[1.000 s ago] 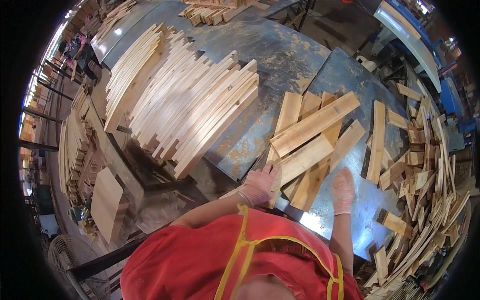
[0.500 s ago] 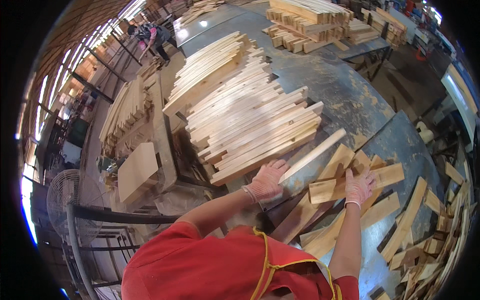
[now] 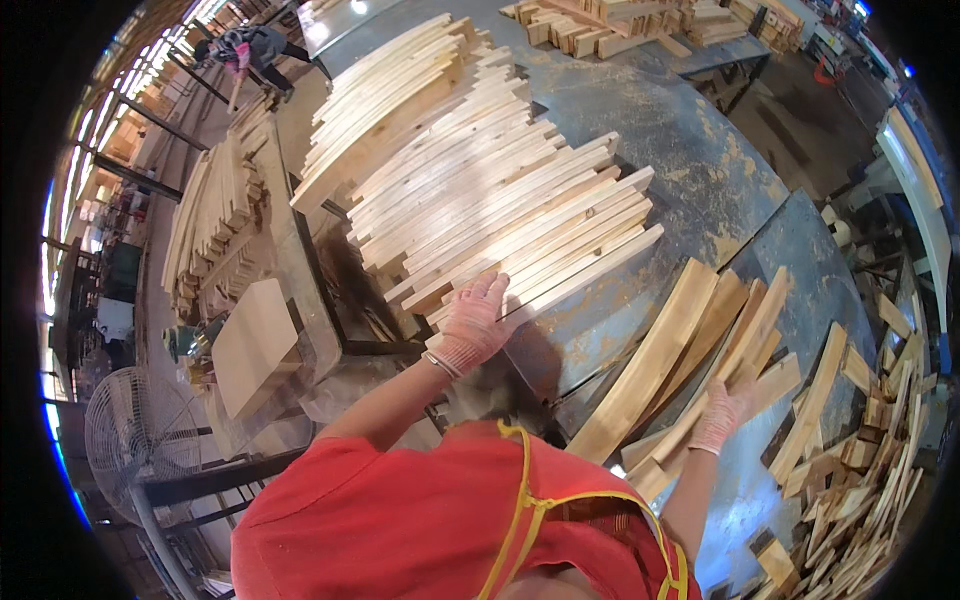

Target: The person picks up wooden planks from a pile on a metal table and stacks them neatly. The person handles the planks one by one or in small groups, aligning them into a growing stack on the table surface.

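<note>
A: In the head view, where is the wood?
B: The pale strips lie side by side in a row [image 3: 440, 185] on the bench [image 3: 700, 150]. The outermost strip [image 3: 600, 278] is on the row's right side, its near end hidden by the left hand [image 3: 473, 325].

A: Is that hand holding it?
B: I can't tell. The gloved fingers lie over the row's near end, slightly apart, but the palm and any grip underneath are hidden.

A: And the right hand [image 3: 722, 412]?
B: Right of the row, on the boards [image 3: 652, 362]. Its fingers blend into the wood, so I can't tell whether it grips one. The boards overlap, covering parts of each other.

A: What else is around the row?
B: Well to its right, a heap of offcuts [image 3: 865, 450], running into the dark rim. Beyond it, a stack [image 3: 600, 38], cut off along the top. To its far left, a co-worker [image 3: 262, 48], small and bent over. Left of its near end, a fan [image 3: 140, 440], blades hard to make out.
</note>
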Tool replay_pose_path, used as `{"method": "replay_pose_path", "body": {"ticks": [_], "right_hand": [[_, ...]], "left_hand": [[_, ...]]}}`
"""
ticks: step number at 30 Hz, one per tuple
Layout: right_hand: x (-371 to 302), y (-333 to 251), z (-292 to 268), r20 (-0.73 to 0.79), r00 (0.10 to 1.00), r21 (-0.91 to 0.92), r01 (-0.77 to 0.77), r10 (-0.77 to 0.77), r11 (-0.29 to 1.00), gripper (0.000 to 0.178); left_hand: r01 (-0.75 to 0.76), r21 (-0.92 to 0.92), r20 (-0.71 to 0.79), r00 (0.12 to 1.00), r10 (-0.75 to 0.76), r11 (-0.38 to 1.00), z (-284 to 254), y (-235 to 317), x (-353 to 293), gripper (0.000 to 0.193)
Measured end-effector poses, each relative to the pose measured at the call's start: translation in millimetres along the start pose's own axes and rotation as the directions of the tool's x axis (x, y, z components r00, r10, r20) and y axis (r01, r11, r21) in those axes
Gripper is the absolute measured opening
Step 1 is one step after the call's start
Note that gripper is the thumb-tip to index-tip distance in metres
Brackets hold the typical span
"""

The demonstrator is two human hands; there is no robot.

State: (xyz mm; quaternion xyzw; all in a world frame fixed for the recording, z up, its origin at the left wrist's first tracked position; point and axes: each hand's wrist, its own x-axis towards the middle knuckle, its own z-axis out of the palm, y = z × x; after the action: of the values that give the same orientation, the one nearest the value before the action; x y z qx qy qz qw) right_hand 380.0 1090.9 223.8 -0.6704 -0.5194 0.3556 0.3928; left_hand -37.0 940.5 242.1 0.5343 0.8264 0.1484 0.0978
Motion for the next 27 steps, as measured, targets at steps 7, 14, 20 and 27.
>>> {"method": "replay_pose_path", "body": {"ticks": [7, 14, 20, 27], "right_hand": [[-142, -59, 182, 0.334, 0.937, 0.421, -0.249, 0.106, 0.872, 0.078], [-101, -74, 184, 0.366, 0.913, -0.739, 0.404, -0.182, 0.54, 0.089], [-100, -38, 125, 0.063, 0.996, -0.744, 0.002, 0.067, 0.669, 0.092], [-114, -86, 207, 0.604, 0.783, -0.225, -0.007, 0.146, 0.974, 0.062]], "left_hand": [[-0.266, -0.086, 0.077, 0.959, 0.273, 0.96, -26, -31, -12, 0.083], [-0.44, 0.173, 0.189, 0.893, 0.409, 0.881, -9, -47, -16, 0.076], [-0.43, 0.037, 0.23, 0.882, 0.411, 0.902, -18, -45, -7, 0.082], [-0.414, 0.042, 0.194, 0.896, 0.399, 0.909, -12, -36, -10, 0.08]]}}
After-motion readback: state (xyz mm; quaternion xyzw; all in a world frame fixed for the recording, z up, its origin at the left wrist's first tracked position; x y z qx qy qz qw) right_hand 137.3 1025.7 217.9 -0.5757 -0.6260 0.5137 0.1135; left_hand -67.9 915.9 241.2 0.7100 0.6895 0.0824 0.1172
